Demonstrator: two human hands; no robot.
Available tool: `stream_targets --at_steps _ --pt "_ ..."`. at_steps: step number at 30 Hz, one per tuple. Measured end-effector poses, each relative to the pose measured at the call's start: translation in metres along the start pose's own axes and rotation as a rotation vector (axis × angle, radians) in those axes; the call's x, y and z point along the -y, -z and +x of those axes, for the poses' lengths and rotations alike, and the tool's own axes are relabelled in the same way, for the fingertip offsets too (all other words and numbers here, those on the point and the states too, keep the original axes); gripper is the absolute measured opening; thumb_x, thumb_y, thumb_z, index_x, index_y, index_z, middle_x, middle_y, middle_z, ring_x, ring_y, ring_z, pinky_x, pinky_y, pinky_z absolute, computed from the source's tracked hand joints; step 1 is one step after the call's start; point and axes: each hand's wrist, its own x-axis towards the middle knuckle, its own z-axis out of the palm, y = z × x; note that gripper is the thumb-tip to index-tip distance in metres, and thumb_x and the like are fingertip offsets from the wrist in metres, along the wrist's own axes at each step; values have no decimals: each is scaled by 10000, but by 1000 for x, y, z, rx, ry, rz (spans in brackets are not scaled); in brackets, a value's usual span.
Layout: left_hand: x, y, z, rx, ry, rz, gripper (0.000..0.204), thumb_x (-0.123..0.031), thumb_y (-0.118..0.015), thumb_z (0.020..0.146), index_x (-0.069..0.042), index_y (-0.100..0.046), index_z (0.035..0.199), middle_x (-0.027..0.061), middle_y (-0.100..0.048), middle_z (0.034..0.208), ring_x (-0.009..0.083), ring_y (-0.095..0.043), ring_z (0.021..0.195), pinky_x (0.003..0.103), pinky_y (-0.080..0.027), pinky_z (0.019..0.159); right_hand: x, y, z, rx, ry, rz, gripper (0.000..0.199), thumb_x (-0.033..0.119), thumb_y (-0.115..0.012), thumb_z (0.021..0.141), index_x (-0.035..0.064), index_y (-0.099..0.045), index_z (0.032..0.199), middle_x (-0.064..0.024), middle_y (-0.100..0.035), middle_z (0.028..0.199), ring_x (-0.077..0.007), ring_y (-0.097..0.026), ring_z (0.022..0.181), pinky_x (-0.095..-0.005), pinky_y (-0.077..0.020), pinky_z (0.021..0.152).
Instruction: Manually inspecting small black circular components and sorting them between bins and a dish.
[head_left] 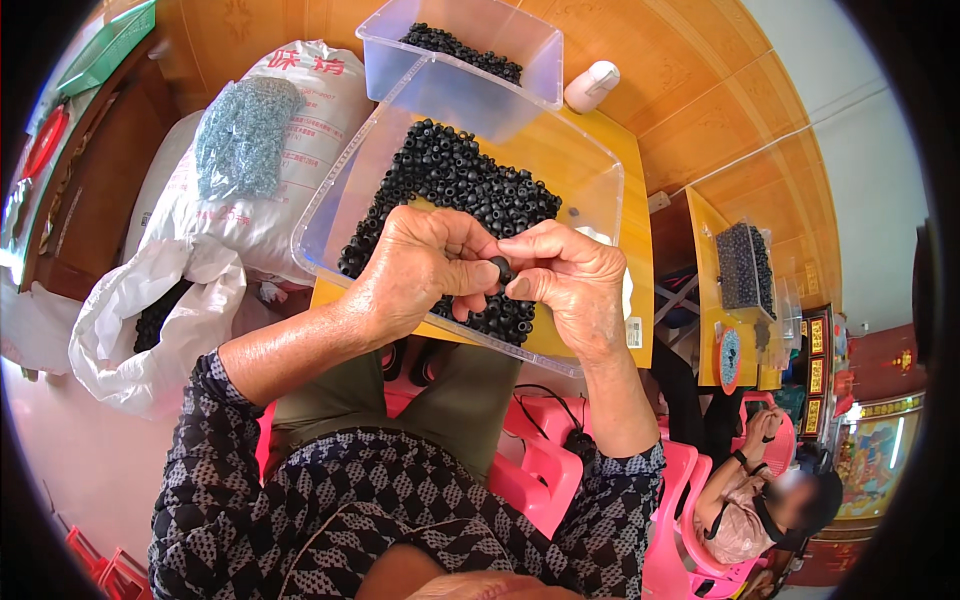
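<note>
My left hand [425, 262] and my right hand [572, 280] meet above a clear plastic bin [603, 190]. Between their fingertips is a small round black plastic part [501, 268], pinched from both sides. Many loose black parts [470, 180] of the same look, some with a hole, lie heaped in the bin below my hands. What my left hand's curled lower fingers enclose is hidden.
A second clear bin [545, 60] with black parts stands behind, beside a pale bottle [592, 86]. White sacks [310, 130] and an open white bag [215, 290] are at left. Another person [745, 520] sits at right, near a yellow table [706, 215] with a parts-filled bin.
</note>
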Motion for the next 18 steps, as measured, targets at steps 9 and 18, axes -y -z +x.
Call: stream_targets --at_steps 9,18 --pt "1 -1 -1 -48 -21 51 55 42 -606 769 32 -579 816 78 -601 663 117 -567 525 218 -449 459 -4 -1 5 27 27 -7 296 -114 -718 576 2 -669 843 -71 -596 822 -116 -563 720 -208 -492 637" --pt "0 -1 -1 -50 -19 44 36 32 -582 793 36 -585 829 77 -600 677 106 -556 529 216 -447 461 -7 -7 8 -6 41 71 230 -154 -662 631 -7 -642 807 -71 -590 828 -136 -575 729 -241 -516 637"
